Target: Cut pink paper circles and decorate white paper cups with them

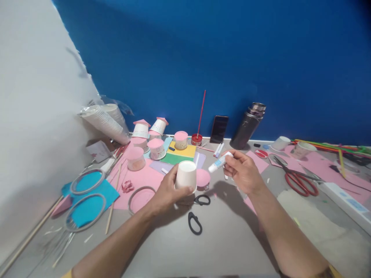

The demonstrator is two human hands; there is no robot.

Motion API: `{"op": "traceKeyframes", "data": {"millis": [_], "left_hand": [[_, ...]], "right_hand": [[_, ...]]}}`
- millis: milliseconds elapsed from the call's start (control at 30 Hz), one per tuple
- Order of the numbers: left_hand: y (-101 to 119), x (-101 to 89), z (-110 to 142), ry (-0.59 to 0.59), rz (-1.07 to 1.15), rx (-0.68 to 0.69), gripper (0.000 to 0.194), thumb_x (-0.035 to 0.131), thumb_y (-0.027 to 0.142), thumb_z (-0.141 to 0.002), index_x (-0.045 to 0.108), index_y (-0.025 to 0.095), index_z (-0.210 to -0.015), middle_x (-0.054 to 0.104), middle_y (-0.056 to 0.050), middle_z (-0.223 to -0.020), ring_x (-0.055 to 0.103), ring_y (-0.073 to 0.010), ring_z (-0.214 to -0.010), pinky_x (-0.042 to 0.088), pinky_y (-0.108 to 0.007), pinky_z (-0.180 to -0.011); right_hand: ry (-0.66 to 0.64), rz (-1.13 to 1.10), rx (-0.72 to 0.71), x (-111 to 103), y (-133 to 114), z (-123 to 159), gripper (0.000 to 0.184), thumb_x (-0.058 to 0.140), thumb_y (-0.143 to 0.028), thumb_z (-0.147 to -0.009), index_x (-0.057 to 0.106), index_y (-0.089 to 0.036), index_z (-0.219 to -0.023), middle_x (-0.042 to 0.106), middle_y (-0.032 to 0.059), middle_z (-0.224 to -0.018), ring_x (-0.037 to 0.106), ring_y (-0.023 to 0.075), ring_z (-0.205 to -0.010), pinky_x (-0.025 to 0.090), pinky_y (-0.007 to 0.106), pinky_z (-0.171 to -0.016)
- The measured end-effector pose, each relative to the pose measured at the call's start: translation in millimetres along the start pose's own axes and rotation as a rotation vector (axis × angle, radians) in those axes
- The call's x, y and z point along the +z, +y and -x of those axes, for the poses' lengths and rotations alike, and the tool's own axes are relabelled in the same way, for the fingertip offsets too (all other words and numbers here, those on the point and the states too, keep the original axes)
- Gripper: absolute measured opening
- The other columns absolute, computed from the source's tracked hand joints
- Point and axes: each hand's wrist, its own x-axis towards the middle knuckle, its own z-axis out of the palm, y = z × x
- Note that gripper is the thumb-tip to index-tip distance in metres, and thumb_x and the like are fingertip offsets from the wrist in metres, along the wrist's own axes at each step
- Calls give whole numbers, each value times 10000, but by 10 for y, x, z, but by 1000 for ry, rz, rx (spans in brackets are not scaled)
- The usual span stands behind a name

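A grey tabletop (228,247) runs back to a blue wall (214,50), with a white wall (31,96) closing in on the left. A dark bottle (246,127) and a phone (219,129) stand along the back edge; stacked cups (101,121) lean in the corner.

Over the middle, the left hand (171,189) curls around a white cup (186,175), narrow end up. The right hand (243,172) pinches a white tube (220,162), tilted, its end towards the cup but apart from it.

Grey surface shows between the forearms, interrupted by black scissor handles (190,215) just below the cup. Rings and blue sheets (87,208) crowd the left; red-handled scissors (293,174) and a long white box (348,204) hem in the right.
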Motion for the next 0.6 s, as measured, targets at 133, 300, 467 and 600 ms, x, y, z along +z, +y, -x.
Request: {"op": "traceKeyframes", "data": {"millis": [133,300,467,600], "left_hand": [[52,35,60,-30,-211,66,477,774,240,-708,634,250,-1164,681,-39,-1034,639,-236,-887,522,-328,-736],[91,89,77,-35,-318,178,502,727,184,-696,622,234,-1184,681,-39,-1092,634,-263,-1005,503,-348,-869],[92,125,74,-5,-386,222,511,694,154,-690,632,240,-1190,675,-44,-1125,624,-281,-1043,493,-379,-929],[42,112,76,-10,-412,233,540,679,128,-701,632,257,-1224,662,-43,-1156,612,-282,-1081,486,-376,-951]], "right_hand": [[43,-83,11,82,-7,27,339,771,-516,-828,607,-220,-812,498,-53,-586,452,106,-550,385,223,-499],[76,46,-97,159,-37,95,367,778,-538,-814,613,-211,-824,631,-8,-660,550,125,-540,455,252,-493],[44,140,-193,267,-69,207,324,797,-489,-817,647,-207,-868,701,22,-795,614,132,-571,544,280,-544],[40,288,-216,312,-75,283,291,817,-452,-805,672,-213,-887,687,11,-773,616,141,-602,553,272,-567]]}}
